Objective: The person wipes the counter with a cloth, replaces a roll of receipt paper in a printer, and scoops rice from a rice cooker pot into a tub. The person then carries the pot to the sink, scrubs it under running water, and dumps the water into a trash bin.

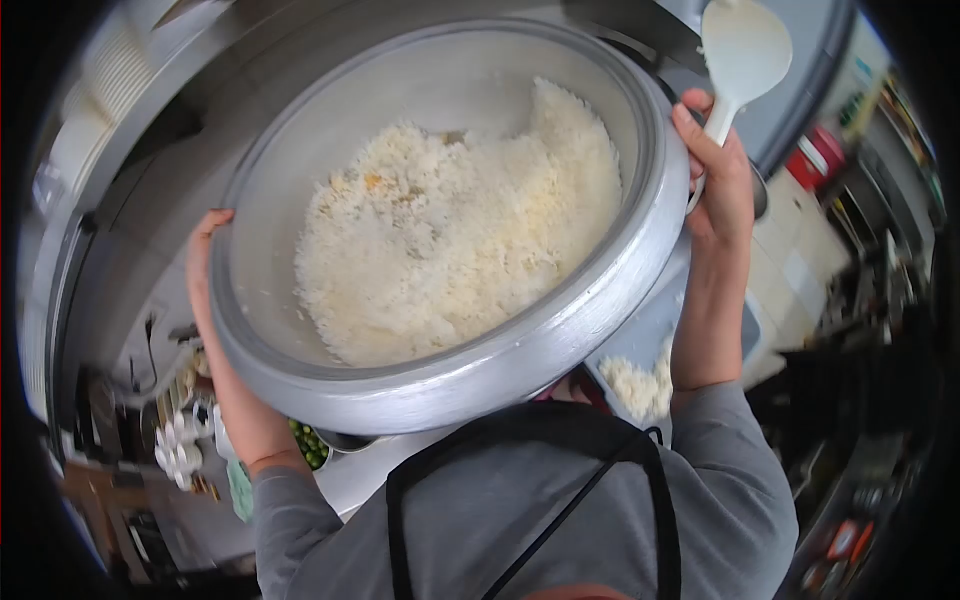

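A large silvery metal pot [480, 395] is held up tilted in front of my chest, its mouth facing me. White cooked rice [450, 250] covers much of its inside, with a few yellow-orange and brownish bits on top. My left hand [208, 235] grips the pot at its left side; most of those fingers are behind it. On the right, my right hand [722, 165] has its fingers around the handle of a white rice paddle [748, 55] and presses against the pot's side. The paddle's blade points up, away from me.
Below the pot on the right is a grey-blue tub [752, 325] with loose rice [640, 388] in it. Small green citrus fruits [308, 445] sit in a container at lower left. White cups [180, 450] stand farther left. A red container [815, 158] is at far right.
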Demonstrator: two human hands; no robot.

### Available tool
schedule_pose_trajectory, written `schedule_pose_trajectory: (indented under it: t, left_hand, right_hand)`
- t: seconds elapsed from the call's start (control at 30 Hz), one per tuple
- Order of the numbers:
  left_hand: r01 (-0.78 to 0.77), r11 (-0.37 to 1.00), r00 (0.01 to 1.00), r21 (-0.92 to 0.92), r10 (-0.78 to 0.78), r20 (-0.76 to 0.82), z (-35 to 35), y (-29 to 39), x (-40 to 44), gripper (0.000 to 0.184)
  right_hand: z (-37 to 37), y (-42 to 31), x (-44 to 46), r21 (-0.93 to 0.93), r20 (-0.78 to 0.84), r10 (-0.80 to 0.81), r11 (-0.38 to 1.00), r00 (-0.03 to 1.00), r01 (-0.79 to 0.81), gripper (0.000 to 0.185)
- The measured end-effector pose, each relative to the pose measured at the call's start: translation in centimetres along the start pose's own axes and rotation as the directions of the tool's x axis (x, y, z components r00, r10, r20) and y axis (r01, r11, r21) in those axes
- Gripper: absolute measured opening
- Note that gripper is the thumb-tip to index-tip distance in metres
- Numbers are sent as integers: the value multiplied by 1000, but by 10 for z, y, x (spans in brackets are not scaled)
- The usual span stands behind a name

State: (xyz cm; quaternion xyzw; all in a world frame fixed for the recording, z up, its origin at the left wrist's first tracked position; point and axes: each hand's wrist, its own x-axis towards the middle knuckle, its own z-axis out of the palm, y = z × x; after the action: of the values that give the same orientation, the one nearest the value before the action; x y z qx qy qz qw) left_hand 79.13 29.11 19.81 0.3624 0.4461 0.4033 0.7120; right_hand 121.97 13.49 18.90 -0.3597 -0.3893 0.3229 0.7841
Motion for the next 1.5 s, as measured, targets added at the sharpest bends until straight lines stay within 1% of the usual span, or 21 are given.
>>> schedule_pose_trajectory:
  t: [0.1,0.2,0.27,0.33,0.43,0.5,0.53,0.6,0.7,0.8,0.9,0.97,1.0,1.07,1.17,1.23,1.3,1.33,1.37,1.43,1.5]
  left_hand:
    - [-20,995,997,94,12,82,2,6,-4,41]
    - [-75,981,974,177,34,222,-19,31,32,39]
    - [-123,967,952,224,51,303,-17,40,48,38]
    - [-260,899,927,352,130,352,-19,36,47,18]
    - [-600,735,719,315,323,615,-23,37,69,21]
    - [-764,582,561,278,384,734,-14,19,54,31]
    - [-829,497,490,257,424,762,-9,9,46,36]
    - [-891,309,447,332,474,758,14,-11,41,46]
    - [-889,155,456,430,374,808,30,-30,45,45]
    - [-869,204,494,450,336,802,45,-57,77,31]
    - [-840,143,541,524,297,787,55,-71,100,40]
    - [-818,149,573,555,282,769,67,-77,100,40]
    - [-816,139,572,561,332,750,70,-79,105,43]
    - [-790,136,598,598,383,704,88,-90,107,52]
    - [-678,39,713,734,278,644,110,-89,95,56]
    - [-626,6,732,780,350,585,117,-99,99,59]
    - [-413,-289,648,864,573,501,116,-104,115,59]
    - [-393,-331,571,858,644,510,115,-108,118,57]
    - [-398,-331,575,856,637,514,112,-109,124,57]
    - [-317,-415,446,853,728,520,100,-111,136,55]
    - [-303,-405,465,863,728,505,105,-116,121,51]
  right_hand:
    - [13,-14,-70,-109,-81,-132,986,988,123,26]
    - [21,-7,-128,-239,-187,-172,963,967,125,26]
    - [25,9,-164,-402,-279,-178,914,944,54,25]
    - [29,53,-210,-466,-362,-168,885,917,-22,23]
    - [21,121,-252,-595,-445,-145,785,884,-171,21]
    - [3,183,-274,-752,-372,-242,645,896,-138,19]
    - [-3,216,-281,-729,-410,-207,659,888,-183,19]
    - [-6,254,-288,-600,-495,-29,734,869,-317,17]
    - [-9,313,-289,-380,-519,178,828,836,-412,20]
    - [-32,375,-266,-317,-500,303,807,811,-497,19]
    - [-38,398,-247,-333,-477,422,725,771,-603,20]
    - [-48,417,-235,-390,-464,394,713,793,-582,20]
    - [-64,452,-231,-541,-421,248,703,873,-461,20]
    - [-82,488,-222,-628,-369,151,687,917,-366,19]
    - [-68,443,-193,-390,-321,392,775,862,-497,20]
    - [-78,450,-187,-403,-281,373,790,884,-462,20]
    - [-92,456,-201,-415,-233,346,810,909,-415,20]
    - [-107,458,-218,-558,-279,257,741,925,-374,19]
    - [-122,454,-237,-685,-310,163,645,937,-339,18]
    - [-143,425,-285,-638,-389,363,557,847,-531,25]
    - [-202,461,-339,-856,-281,435,289,855,-428,39]
